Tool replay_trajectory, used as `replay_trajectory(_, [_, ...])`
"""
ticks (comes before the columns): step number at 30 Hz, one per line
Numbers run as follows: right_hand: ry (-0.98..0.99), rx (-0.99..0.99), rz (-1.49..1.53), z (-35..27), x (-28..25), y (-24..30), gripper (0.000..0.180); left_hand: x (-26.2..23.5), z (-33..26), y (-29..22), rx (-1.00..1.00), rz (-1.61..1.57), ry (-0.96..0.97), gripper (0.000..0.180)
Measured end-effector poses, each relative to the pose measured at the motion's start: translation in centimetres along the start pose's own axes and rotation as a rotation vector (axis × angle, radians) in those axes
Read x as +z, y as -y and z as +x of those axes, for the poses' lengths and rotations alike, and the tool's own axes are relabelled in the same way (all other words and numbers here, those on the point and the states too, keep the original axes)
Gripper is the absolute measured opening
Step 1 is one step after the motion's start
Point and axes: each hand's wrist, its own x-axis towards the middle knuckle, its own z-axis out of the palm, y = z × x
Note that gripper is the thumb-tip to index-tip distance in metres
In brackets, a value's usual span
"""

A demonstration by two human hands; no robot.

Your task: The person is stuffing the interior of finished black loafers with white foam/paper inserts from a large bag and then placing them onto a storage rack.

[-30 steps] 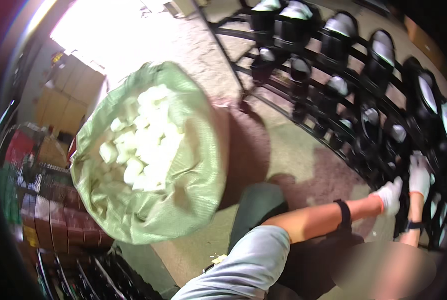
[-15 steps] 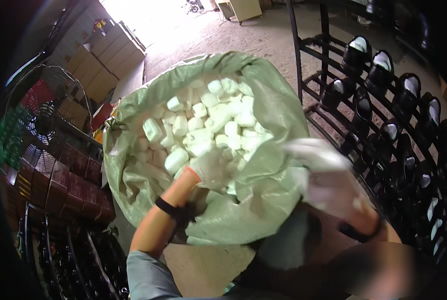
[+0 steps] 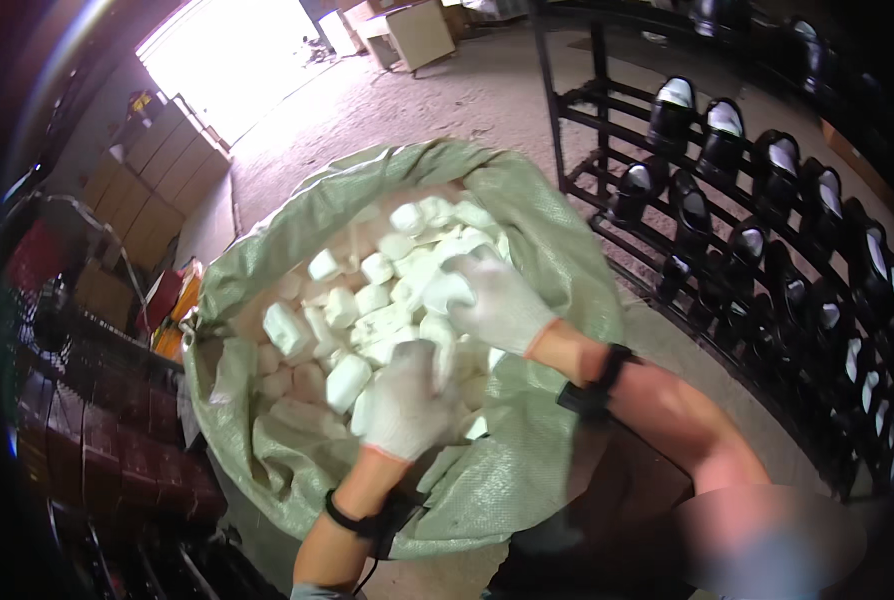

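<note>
A large pale green woven sack (image 3: 557, 250) stands with its mouth wide, filled with white, rounded lumpy wads (image 3: 372, 300). Both my hands wear white knit gloves and are inside the sack's mouth. My left hand (image 3: 410, 400) is low among the near wads with its fingers bent down; what they close around is hidden. Farther in and to the right, my right hand (image 3: 494, 298) curls its fingers over a pale wad (image 3: 447, 290) on top of the heap. A black band sits on each wrist.
Black metal racks (image 3: 607, 150) with rows of black shoes (image 3: 724, 140) stand at the right. At the left are a wire-caged fan (image 3: 57, 320), dark red boxes (image 3: 117, 450) and stacked brown cartons (image 3: 157, 180). A wheeled table (image 3: 417, 38) is near the bright doorway.
My right hand has moved from outside the sack's right side onto the wads. My left hand stays in the sack, its fingers now bent over the near wads. The view has shifted.
</note>
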Motion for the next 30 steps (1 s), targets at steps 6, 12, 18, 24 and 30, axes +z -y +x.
replay_trajectory(6, [-0.239, 0.101, 0.637, -12.3, -15.6, -2.2, 0.078, -1.2, 1.2, -13.5, -0.261, -1.437, -0.196, 0.082])
replay_trajectory(12, [-0.283, 0.237, 0.364, -29.4, -28.0, -8.9, 0.075, 8.3, 2.2, -31.0, -0.254, -1.569, 0.456, 0.103])
replay_trajectory(18, [-0.569, 0.481, 1.109, -43.9, -34.9, -12.1, 0.072, 20.6, 1.2, -43.4, 0.497, -1.199, 0.606, 0.086])
replay_trajectory(24, [-0.702, 0.613, 0.966, -50.9, -44.6, -19.4, 0.043, 28.3, 2.7, -54.3, 1.032, -0.983, 0.507, 0.069])
replay_trajectory(30, [-1.293, 0.501, -0.433, -46.2, -47.0, -31.2, 0.035, 36.1, 3.9, -57.6, 0.886, -0.845, 0.589, 0.065])
